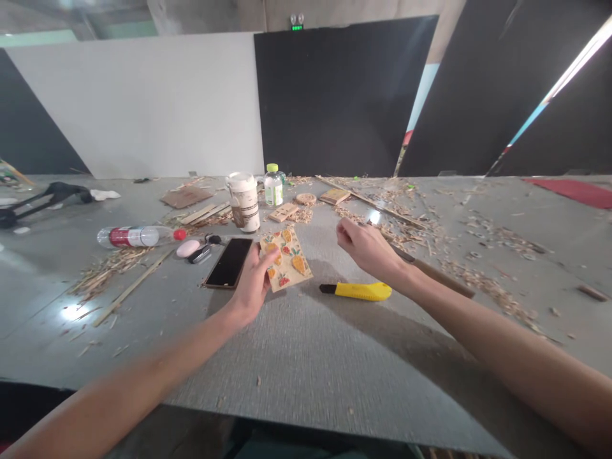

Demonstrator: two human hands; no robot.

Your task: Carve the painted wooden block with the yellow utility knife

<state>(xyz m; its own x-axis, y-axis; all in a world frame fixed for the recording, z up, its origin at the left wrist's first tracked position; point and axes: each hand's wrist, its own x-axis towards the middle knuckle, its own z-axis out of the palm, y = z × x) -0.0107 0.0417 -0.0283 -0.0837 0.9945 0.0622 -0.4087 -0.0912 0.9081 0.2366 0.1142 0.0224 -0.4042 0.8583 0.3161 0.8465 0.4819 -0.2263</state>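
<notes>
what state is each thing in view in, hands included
left hand, holding patterned board
right hand, curled
yellow cutter, lying flat
phone, face up, screen dark
red-capped bottle, on its side
cup, upright, lid on
green-capped bottle, upright
wooden-handled tool, partly hidden

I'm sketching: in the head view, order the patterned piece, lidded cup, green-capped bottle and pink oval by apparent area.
1. Patterned piece and lidded cup: too close to rank; left hand partly covers the piece
2. Green-capped bottle
3. Pink oval
</notes>
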